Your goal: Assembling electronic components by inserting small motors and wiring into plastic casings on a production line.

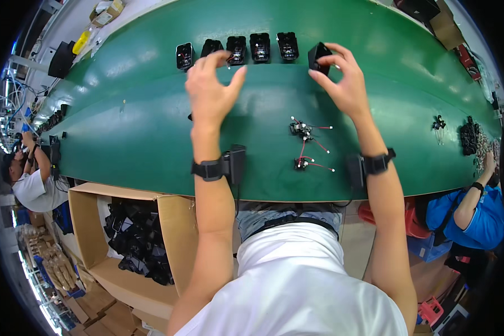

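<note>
Several black plastic housings [260, 47] form a row across the far part of the green table, with small parts and wires inside them. My left hand [214, 92] is raised just in front of the row's left part. Its fingers are spread, nothing shows in them, and they partly cover the second and third housings. At the right end of the row, my right hand [341, 75] pinches a black housing [317, 58] tilted on its side between thumb and fingers. Between my forearms lie small black components with red wires and white connectors [302, 130].
An open cardboard box [176, 241] full of black parts stands at the table's near left edge. A pile of small parts [476, 140] and a few loose components [439, 127] lie at the right. Co-workers sit left [36, 187] and right [467, 215].
</note>
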`<state>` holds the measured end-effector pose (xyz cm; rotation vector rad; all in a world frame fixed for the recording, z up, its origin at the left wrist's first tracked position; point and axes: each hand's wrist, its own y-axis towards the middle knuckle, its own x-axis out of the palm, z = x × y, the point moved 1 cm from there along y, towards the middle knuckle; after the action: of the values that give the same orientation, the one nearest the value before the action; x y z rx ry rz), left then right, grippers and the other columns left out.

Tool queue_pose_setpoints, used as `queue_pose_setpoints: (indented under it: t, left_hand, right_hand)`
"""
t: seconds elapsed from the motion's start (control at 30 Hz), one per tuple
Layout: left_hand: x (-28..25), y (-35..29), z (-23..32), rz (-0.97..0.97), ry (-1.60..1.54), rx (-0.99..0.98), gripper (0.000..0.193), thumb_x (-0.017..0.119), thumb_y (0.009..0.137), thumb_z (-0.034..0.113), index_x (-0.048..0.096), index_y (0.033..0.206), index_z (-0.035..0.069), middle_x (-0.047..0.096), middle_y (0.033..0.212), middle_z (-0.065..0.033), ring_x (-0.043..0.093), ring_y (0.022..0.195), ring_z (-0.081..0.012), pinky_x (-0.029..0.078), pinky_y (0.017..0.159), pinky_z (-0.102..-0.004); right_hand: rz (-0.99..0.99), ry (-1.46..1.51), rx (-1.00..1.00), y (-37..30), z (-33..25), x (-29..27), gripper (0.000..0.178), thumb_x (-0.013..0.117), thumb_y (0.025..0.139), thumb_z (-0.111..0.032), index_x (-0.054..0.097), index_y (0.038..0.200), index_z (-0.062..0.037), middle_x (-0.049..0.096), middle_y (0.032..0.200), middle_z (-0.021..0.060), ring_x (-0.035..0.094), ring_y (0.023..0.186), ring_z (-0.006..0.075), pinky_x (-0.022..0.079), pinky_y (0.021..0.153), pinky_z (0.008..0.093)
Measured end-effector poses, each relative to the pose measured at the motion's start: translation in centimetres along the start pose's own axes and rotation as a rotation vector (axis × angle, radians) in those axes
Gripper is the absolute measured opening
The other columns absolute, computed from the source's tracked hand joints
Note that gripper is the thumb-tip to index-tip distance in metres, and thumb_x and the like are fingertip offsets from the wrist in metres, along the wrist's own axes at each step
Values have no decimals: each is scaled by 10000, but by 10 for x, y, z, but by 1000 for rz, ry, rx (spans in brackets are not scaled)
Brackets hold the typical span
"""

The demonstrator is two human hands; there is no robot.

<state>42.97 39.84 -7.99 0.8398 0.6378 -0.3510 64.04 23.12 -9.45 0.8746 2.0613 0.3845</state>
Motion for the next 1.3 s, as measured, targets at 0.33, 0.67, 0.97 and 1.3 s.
queue_pose_setpoints:
  t: [0.33,0.67,0.97,1.3]
  left_hand:
    - [-28,-25,-21,-594,189,-402,521,806,650,215,575,1104,110,537,1117,-149,497,1065,-336,427,916,-439]
    - [16,-24,11,-341,-45,132,578,790,673,175,544,1192,108,615,1061,-116,576,1020,-312,472,867,-375]
    - [22,-20,12,-466,-111,67,577,793,659,162,576,1188,86,622,1064,-125,598,992,-294,486,857,-378]
    - [38,-29,47,-402,-376,41,504,787,665,175,556,1085,20,630,999,-147,636,905,-277,505,810,-351]
  right_hand:
    - [-153,-402,-207,37,44,16,231,686,738,-111,651,961,-59,505,1299,122,551,1108,317,450,940,413]
    - [-719,290,-78,-20,-35,-5,336,732,761,-209,636,1030,-33,617,1036,84,594,877,221,490,787,332]
    - [-731,161,79,-33,-33,-3,176,661,741,-42,615,909,-14,594,970,70,588,802,163,484,721,269]
    - [-395,672,256,-27,-23,-14,251,577,769,-4,627,1011,33,644,960,40,587,786,76,503,742,235]
